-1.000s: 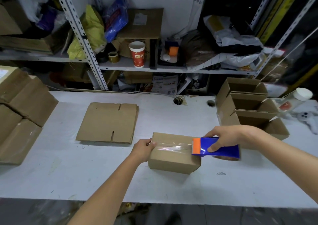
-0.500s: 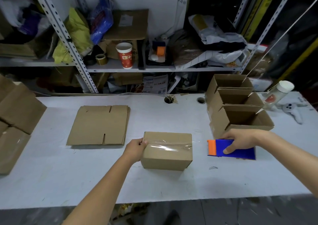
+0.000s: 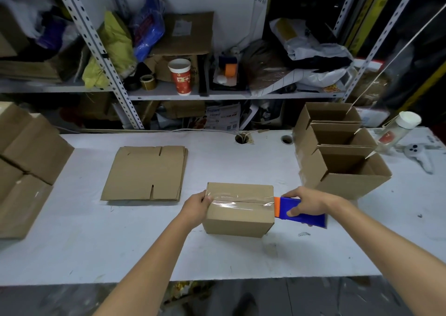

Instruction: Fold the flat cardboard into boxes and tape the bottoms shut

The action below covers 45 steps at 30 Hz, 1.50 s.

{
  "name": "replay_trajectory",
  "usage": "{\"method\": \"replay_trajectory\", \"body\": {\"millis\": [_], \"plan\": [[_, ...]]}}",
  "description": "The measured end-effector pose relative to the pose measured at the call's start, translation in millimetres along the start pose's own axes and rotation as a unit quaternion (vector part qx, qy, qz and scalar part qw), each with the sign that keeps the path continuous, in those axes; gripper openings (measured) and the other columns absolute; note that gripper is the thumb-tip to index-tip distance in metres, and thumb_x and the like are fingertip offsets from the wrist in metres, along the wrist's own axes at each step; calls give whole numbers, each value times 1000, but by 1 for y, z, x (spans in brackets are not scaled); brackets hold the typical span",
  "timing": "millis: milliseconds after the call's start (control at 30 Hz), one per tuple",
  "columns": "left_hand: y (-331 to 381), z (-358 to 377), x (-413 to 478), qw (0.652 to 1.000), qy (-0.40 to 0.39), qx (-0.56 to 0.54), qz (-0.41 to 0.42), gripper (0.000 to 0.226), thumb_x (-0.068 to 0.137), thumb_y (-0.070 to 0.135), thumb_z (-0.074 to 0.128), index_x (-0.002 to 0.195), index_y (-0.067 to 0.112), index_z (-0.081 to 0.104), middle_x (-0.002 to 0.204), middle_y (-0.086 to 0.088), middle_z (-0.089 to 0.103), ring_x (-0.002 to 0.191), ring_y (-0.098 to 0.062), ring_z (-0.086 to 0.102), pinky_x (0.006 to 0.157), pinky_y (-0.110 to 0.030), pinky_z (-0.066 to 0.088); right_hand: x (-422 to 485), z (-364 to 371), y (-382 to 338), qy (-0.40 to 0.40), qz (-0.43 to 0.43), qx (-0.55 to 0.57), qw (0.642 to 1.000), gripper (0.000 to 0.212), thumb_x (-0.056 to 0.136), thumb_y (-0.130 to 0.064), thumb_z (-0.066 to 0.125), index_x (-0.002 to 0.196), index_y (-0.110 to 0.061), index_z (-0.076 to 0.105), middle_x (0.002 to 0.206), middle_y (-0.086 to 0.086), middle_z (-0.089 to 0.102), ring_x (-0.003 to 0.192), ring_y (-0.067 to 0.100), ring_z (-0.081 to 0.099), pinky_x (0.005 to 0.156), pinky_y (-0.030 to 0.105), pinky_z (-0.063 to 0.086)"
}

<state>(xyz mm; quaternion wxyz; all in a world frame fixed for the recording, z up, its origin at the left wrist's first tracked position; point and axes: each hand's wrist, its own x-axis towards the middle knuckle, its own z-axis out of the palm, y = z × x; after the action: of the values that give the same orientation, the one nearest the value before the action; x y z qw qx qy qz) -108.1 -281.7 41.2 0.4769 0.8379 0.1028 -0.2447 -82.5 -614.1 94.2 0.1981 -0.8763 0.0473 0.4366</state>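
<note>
A small folded cardboard box (image 3: 237,219) stands bottom-up near the front of the white table (image 3: 96,243), with a strip of clear tape (image 3: 239,201) along its seam. My left hand (image 3: 196,208) holds the box's left end, thumb on the tape's start. My right hand (image 3: 307,203) grips a blue tape dispenser (image 3: 304,215) with an orange blade end, pressed against the box's right top edge. A stack of flat cardboard (image 3: 144,173) lies to the left behind the box.
Three open finished boxes (image 3: 337,156) stand in a row at the right. More cardboard boxes (image 3: 26,161) lie at the left edge. A white-capped bottle (image 3: 398,127) and a small white toy (image 3: 420,156) sit at the far right. Cluttered shelves rise behind the table.
My right hand pulled the dispenser off to the right of the box, then brought it back against the box's right edge. My left hand kept its hold on the left end.
</note>
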Motion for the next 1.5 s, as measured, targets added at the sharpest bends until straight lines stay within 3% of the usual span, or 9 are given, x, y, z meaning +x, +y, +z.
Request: {"method": "replay_trajectory", "body": {"millis": [233, 333, 433, 600, 867, 1033, 1167, 1333, 1500], "plan": [[-1, 1, -6, 1000, 1, 10, 9, 35, 106, 35, 36, 132, 30, 59, 121, 1, 69, 113, -21, 62, 98, -40, 50, 18, 57, -4, 106, -23, -134, 985, 47, 90, -38, 62, 136, -29, 54, 125, -3, 66, 108, 19, 61, 89, 36, 54], [5, -2, -3, 998, -34, 53, -21, 61, 107, 44, 32, 161, 31, 5, 145, -7, 52, 121, -25, 55, 91, -31, 43, 15, 55, 10, 65, -2, -73, 995, 58, 93, -40, 64, 146, -29, 43, 134, -2, 59, 108, 17, 60, 85, 31, 54], [11, -5, -2, 989, -57, 138, -26, 73, 107, 46, 30, 154, 35, -26, 147, -15, 49, 114, -29, 58, 94, -35, 45, 10, 47, 24, 69, 7, 41, 997, 64, 92, -37, 69, 149, -27, 40, 126, 1, 59, 91, 18, 67, 69, 27, 59], [50, -25, 19, 919, -12, 387, 79, 76, 99, 36, 56, 160, 30, 10, 160, -6, 34, 143, -28, 38, 113, -43, 37, 3, 35, 29, 97, -2, 64, 993, 67, 91, -38, 71, 149, -26, 40, 125, 0, 59, 98, 20, 66, 76, 29, 59], [91, 6, 40, 896, -151, 411, 72, 78, 83, 55, 72, 151, 37, 40, 152, 6, 46, 136, -22, 44, 110, -40, 38, -5, 34, 19, 113, 3, 68, 991, 69, 92, -38, 70, 152, -26, 36, 136, 3, 54, 105, 20, 61, 75, 29, 57], [78, -24, 30, 944, -110, 311, -15, 72, 89, 54, 67, 152, 34, 39, 149, 1, 48, 131, -26, 49, 100, -37, 43, -10, 29, 17, 137, -11, 96, 986, 65, 92, -37, 71, 149, -26, 41, 122, 0, 60, 100, 19, 65, 84, 35, 59], [43, -44, 13, 990, -74, 70, -94, 58, 96, 36, 64, 148, 45, 40, 124, 1, 58, 109, -24, 58, 84, -43, 52, -10, 22, 0, 138, -26, 93, 986, 64, 94, -36, 68, 150, -27, 38, 119, -3, 55, 99, 20, 65, 85, 38, 60], [17, -45, -2, 994, -23, -54, -95, 55, 98, 30, 60, 148, 43, 41, 105, 9, 63, 86, -14, 63, 62, -31, 52, -8, 15, -35, 129, -58, 83, 986, 66, 95, -39, 66, 152, -32, 34, 127, 0, 54, 95, 20, 67, 78, 37, 62], [6, -36, -14, 985, -30, -115, -126, 65, 97, 31, 61, 149, 54, 30, 118, 3, 67, 101, -22, 65, 70, -40, 56, -14, 9, -71, 119, -105, 59, 986, 63, 94, -39, 68, 149, -36, 37, 125, -4, 54, 93, 19, 67, 73, 32, 61]]}}
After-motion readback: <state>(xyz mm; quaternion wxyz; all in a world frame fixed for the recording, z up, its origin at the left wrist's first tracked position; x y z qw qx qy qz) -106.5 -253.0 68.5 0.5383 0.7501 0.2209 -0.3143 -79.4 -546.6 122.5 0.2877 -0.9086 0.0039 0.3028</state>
